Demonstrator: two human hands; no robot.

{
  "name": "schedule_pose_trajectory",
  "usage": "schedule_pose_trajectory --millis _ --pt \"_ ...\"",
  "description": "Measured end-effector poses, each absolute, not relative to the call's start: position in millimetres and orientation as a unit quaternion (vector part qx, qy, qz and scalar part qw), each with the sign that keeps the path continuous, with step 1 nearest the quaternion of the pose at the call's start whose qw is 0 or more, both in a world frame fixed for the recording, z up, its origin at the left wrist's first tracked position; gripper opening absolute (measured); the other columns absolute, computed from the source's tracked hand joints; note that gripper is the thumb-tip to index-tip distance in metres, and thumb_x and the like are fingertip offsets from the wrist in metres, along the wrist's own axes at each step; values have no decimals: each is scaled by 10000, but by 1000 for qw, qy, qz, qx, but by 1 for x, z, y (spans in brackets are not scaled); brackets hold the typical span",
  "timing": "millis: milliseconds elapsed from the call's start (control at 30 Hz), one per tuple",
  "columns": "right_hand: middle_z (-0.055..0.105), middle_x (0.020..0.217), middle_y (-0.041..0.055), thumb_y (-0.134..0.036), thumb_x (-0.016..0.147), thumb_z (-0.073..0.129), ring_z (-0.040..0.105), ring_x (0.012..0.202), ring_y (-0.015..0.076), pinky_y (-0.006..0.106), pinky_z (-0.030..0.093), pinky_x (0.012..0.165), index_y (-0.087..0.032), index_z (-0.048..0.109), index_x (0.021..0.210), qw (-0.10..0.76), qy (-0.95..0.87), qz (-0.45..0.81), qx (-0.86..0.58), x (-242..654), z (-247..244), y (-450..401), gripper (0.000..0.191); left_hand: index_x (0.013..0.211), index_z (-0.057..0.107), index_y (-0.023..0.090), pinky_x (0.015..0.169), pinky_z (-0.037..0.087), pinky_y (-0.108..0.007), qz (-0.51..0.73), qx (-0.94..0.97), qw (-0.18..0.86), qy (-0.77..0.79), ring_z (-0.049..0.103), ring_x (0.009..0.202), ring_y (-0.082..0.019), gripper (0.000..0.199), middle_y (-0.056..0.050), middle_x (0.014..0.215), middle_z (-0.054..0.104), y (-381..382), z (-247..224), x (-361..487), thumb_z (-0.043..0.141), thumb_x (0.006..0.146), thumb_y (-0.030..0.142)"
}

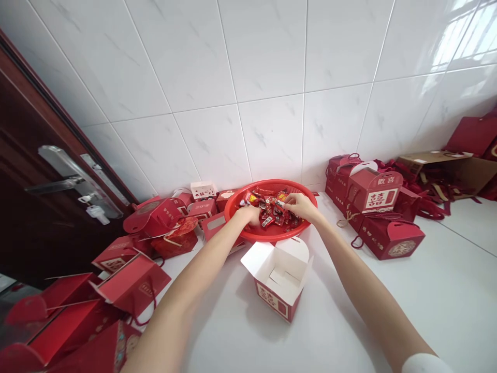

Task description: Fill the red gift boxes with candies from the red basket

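A red plastic basket (272, 185) stands against the wall with small wrapped candies (268, 220) in it, mostly red. Both of my hands reach inside. On the left side, my left hand (251, 214) is down among the candies, its fingers mostly hidden. My right hand (298, 204) is over the right half of the basket, thumb and fingers closed on a small wrapped candy. Between my forearms, in front of the basket, stands a red gift box (277, 300) with its flaps up. Its white inside shows no contents.
Several red gift boxes (132, 285) crowd the left side, near a dark door (23, 207) with keys in its lock. More boxes (375, 199) are stacked at the right. Behind them lies a cardboard carton (473, 173) beside red ribbons and cords.
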State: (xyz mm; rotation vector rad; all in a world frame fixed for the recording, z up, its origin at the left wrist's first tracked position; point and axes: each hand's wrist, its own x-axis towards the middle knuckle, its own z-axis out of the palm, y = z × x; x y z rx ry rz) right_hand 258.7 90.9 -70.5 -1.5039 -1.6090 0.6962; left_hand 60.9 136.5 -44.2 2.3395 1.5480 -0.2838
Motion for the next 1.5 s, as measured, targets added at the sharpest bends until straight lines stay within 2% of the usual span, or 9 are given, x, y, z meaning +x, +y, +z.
schedule_pose_trajectory --millis 133,367,467,567,700,867,1100,1333,1500 --pt "714 800 32 -238 800 670 651 733 164 242 439 604 -188 604 774 386 -640 276 -604 258 -71 92 87 1322 581 163 991 469 -529 -125 789 94 594 461 1334 -504 875 -293 1489 458 148 -50 60 878 537 410" --pt "716 831 32 -252 811 679 652 758 166 240 427 604 -189 602 805 370 -642 282 -610 257 -71 92 99 1396 495 163 1030 448 -490 -160 788 90 588 378 1396 -483 1039 -280 1520 417 152 -60 62 891 499 507" --pt "711 838 35 -262 808 687 639 749 165 246 419 610 -187 603 803 370 -641 273 -615 257 -72 92 112 1329 548 155 1007 464 -460 -156 800 115 568 445 1350 -464 904 -258 1459 500 152 -60 63 865 538 460" --pt "712 852 39 -267 807 694 639 755 168 249 419 617 -185 610 810 368 -641 269 -617 257 -71 91 118 1120 655 175 862 534 -383 -162 810 174 537 640 1108 -393 672 -163 1210 689 152 -60 64 856 512 381" --pt "715 856 38 -246 811 687 638 758 168 249 421 617 -186 615 821 366 -642 270 -617 257 -70 90 95 950 677 189 704 548 -347 -129 814 238 514 692 889 -329 502 -80 964 729 152 -62 62 834 485 292" --pt "711 861 43 -251 816 683 637 778 174 252 430 645 -186 618 804 365 -648 268 -613 257 -69 89 93 1116 636 194 714 561 -296 -17 825 322 463 687 926 -237 503 -58 1014 711 152 -63 66 769 680 407" --pt "667 711 4 -404 863 643 577 611 136 240 403 560 -180 649 899 347 -677 313 -568 255 -67 87 226 1196 602 184 814 524 -333 107 840 306 435 638 992 -239 626 -68 1083 673 152 -64 68 760 717 554" --pt "617 658 -23 -170 793 592 544 583 125 231 377 546 -185 615 833 367 -670 321 -560 256 -69 87 49 1360 515 238 880 490 -337 134 862 279 401 636 1034 -244 697 -60 1171 660 143 -59 69 762 747 460" --pt "607 663 -24 -103 718 529 551 608 142 240 378 550 -207 555 788 400 -643 303 -579 257 -73 91 127 1300 538 192 835 502 -347 80 864 254 427 662 949 -259 567 -50 978 710 146 -61 69 680 757 278"
